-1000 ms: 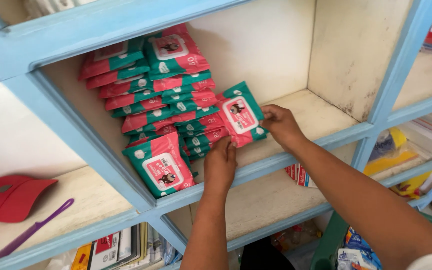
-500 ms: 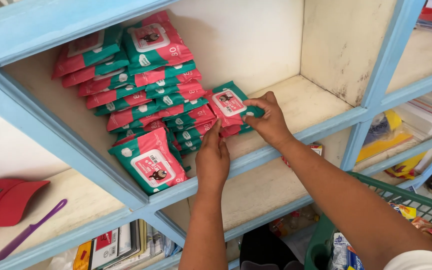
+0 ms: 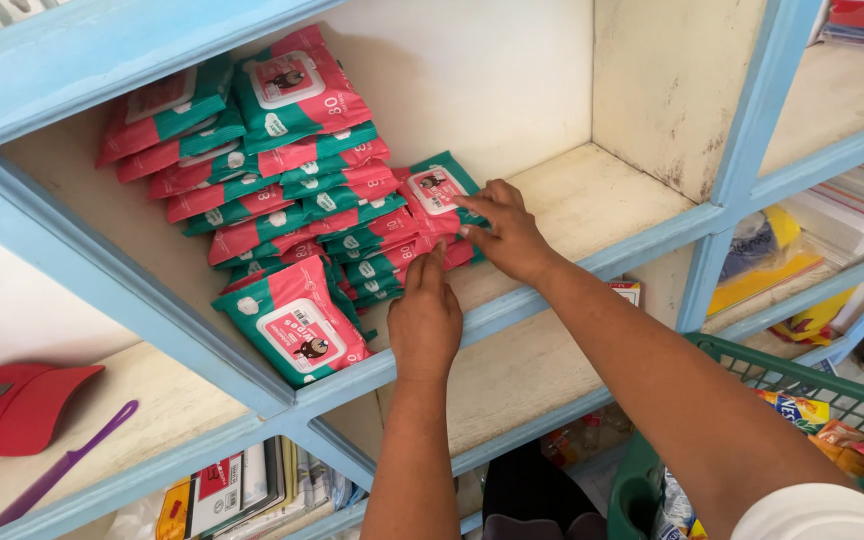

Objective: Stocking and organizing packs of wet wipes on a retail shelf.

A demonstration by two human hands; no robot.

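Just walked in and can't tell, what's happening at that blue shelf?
A person is pressing a flat red-and-green soft pack against stacks of matching packs in a pale blue wooden shelf compartment. The right hand lies on the pack; the left hand steadies the stack's front. A green plastic basket sits below right.

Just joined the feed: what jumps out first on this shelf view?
The pile of red-and-green soft packs filling the left of the blue-framed shelf compartment. Both hands meet at its right edge: the right hand lies flat on an upright pack, the left hand presses the lower packs. A red cap lies lower left, a green basket lower right.
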